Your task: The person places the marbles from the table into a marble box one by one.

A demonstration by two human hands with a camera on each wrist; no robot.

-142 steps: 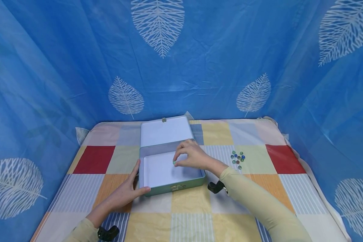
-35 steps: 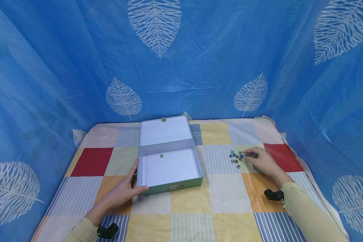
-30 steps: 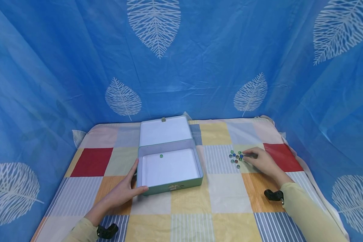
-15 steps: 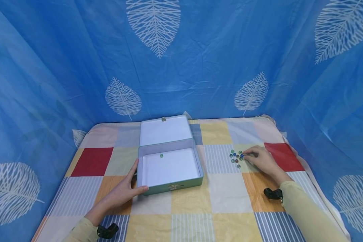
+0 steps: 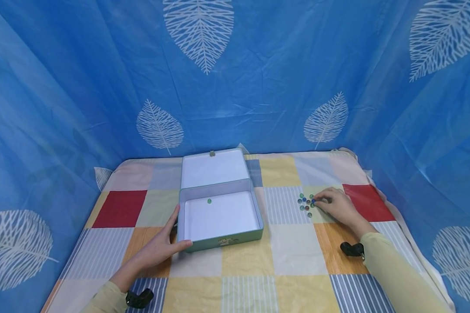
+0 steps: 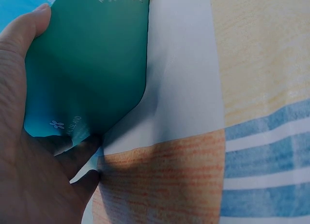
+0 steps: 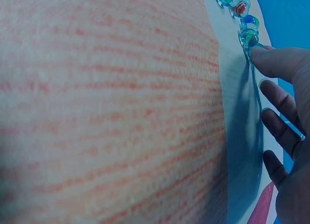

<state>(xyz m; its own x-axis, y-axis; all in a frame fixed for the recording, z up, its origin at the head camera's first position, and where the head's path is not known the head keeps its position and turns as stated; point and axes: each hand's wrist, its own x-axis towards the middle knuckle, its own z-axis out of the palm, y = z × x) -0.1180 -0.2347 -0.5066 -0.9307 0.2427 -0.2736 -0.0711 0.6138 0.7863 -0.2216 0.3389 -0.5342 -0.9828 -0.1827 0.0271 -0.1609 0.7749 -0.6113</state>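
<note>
A green tin box [image 5: 243,236] with a white inside stands with its lid [image 5: 215,169] folded back. One green marble [image 5: 209,201] lies in it towards the back. My left hand [image 5: 158,250] rests at the box's front left corner, thumb along the front wall and fingers along the left side. Off to the right, several glass marbles [image 5: 302,208] sit in a loose group on the cloth. My right hand [image 5: 338,208] is at the group's right edge, thumb and forefinger pinching a blue marble [image 5: 313,201]. In the right wrist view the thumb tip partly hides it.
A patchwork cloth [image 5: 246,291] covers the table. Blue curtains [image 5: 258,87] with white leaf prints hang behind and at both sides. Black wrist devices are strapped to the left [image 5: 139,299] and right [image 5: 351,249] wrists.
My right hand has let go of a green marble inside the box and moved right to the group, where its fingertips have closed in on a blue one. My left hand has stayed put.
</note>
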